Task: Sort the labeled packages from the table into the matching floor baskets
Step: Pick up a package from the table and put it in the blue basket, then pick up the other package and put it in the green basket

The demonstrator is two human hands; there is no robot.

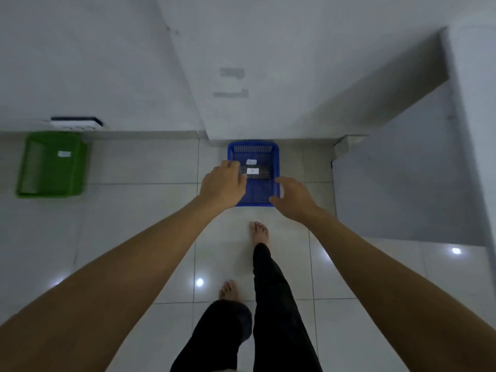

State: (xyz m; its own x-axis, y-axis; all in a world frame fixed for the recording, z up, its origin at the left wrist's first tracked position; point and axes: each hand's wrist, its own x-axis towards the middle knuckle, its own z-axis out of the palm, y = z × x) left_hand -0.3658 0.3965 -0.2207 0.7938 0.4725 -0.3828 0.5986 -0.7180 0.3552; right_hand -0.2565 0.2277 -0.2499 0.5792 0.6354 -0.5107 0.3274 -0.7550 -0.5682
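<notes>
A dark, flat package (256, 173) with a white label (252, 171) sits over the blue basket (276, 167), its left end pinched in the fingers of the left hand (224, 183). The letter on the label is too blurred to read for certain. A second small white tag (251, 162) shows on the basket's far inside wall just above the package. Whether the package hangs above the basket floor or already rests on it cannot be told.

The right hand (294, 198) hovers at the basket's near right corner, fingers spread and loosely curved, gripping nothing.

The blue basket stands on the floor (139, 167), which is laid with pale glossy tiles that mirror a few ceiling lights as bright spots. It is pushed against the foot of a white wall (268, 49) that juts forward as a corner. Two greyish patches (232, 83) mark that wall above the basket. To the right a recess (389, 170) opens in shadow.

Well to the left, a green basket (35, 167) with its own white tag (64, 154) stands on the tiles by the skirting, and a flat white object with a dark edge (76, 122) lies just behind it.

Below the arms, two bare feet and dark trouser legs (271, 291) stand on the tiles.
</notes>
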